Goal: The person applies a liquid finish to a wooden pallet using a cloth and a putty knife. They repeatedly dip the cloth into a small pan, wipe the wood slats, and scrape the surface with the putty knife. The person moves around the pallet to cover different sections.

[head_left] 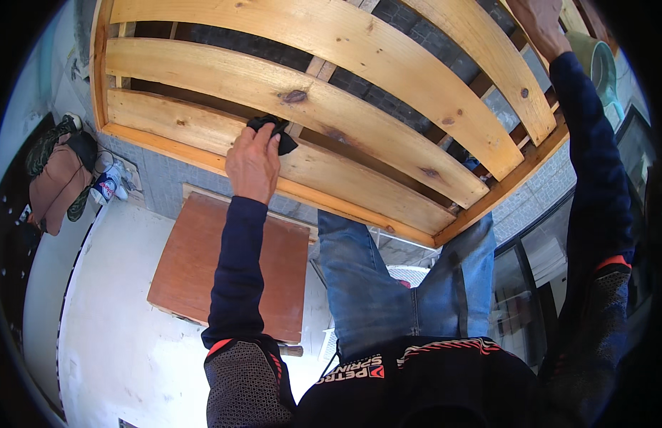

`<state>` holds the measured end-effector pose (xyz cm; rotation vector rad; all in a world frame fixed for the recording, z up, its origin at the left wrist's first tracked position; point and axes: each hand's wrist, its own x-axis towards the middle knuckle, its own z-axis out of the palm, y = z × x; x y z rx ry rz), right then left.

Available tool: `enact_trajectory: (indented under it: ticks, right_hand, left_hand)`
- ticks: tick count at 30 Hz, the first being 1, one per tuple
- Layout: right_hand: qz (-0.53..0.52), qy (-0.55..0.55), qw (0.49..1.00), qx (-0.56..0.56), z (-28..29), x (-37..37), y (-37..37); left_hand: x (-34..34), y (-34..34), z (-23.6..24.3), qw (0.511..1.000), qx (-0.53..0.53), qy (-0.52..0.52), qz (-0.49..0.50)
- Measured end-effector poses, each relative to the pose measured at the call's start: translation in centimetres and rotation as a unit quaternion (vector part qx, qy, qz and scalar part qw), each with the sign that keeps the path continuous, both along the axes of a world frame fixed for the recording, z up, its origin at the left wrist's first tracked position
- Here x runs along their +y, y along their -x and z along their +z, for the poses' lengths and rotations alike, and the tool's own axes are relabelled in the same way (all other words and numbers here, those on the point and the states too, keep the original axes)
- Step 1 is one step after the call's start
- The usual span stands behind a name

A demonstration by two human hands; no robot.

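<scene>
A pale varnished wooden frame with curved slats and dark knots fills the upper half of the view. My left hand grips a bunched black cloth, which rests on the lowest slat at the gap above it. My right hand reaches up to the top right corner of the view beside the frame; its fingertips are cut off at the edge, so its grip cannot be told.
My jeans-clad legs are below the frame. A reddish-brown board lies at lower left. Brown and camouflage fabric items and a white container sit at far left. Dark-framed glass and a teal object are at right.
</scene>
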<state>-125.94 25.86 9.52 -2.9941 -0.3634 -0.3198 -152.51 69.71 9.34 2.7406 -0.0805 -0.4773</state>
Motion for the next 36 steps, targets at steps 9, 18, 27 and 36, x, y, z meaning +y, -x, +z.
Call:
enact_trajectory:
  ticks: [9, 18, 27, 36]
  right_hand:
    - [-0.33, -0.157, 0.925, 0.104, 7.5, -14.9, 24.8]
    - [-0.502, -0.094, 0.855, -0.092, -6.4, -30.0, 21.8]
    - [-0.499, -0.561, 0.656, -0.081, -7.9, -27.2, 19.4]
    - [-0.55, -0.506, 0.664, -0.012, -6.6, -24.1, 19.5]
  left_hand:
    - [-6.2, -0.7, 3.8, 0.989, 0.092, -0.112, 0.0]
    - [-17.9, 11.0, 0.7, 0.984, 0.163, -0.058, -0.028]
    - [-36.1, 18.1, 2.7, 0.924, 0.362, 0.072, -0.104]
    - [-34.9, 19.6, 2.6, 0.95, 0.294, 0.105, 0.009]
